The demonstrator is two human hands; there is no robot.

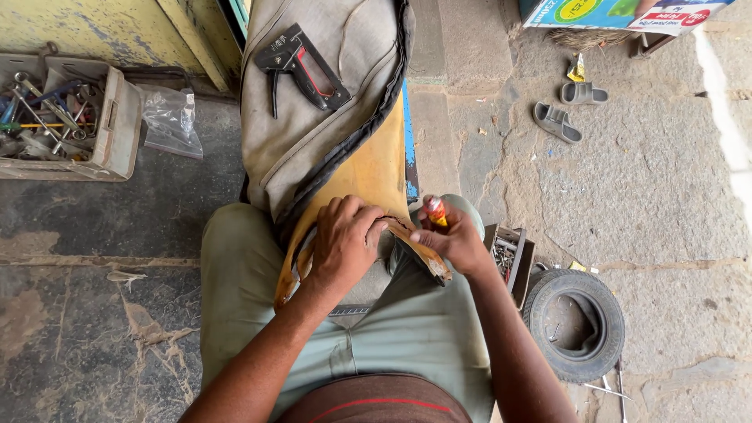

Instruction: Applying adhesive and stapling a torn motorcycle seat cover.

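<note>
A long seat with yellow foam and a grey cover lies across my lap, its near end between my knees. My left hand presses down on the foam's near edge, fingers curled over it. My right hand grips a small red and yellow tube, held upright just beside the foam's torn edge. A black and red staple gun rests on the grey cover farther away.
A worn tray of spanners and tools sits at the upper left, a clear plastic bag beside it. A small tyre and a box of small metal parts lie by my right knee. Two grey sandals are on the stone floor.
</note>
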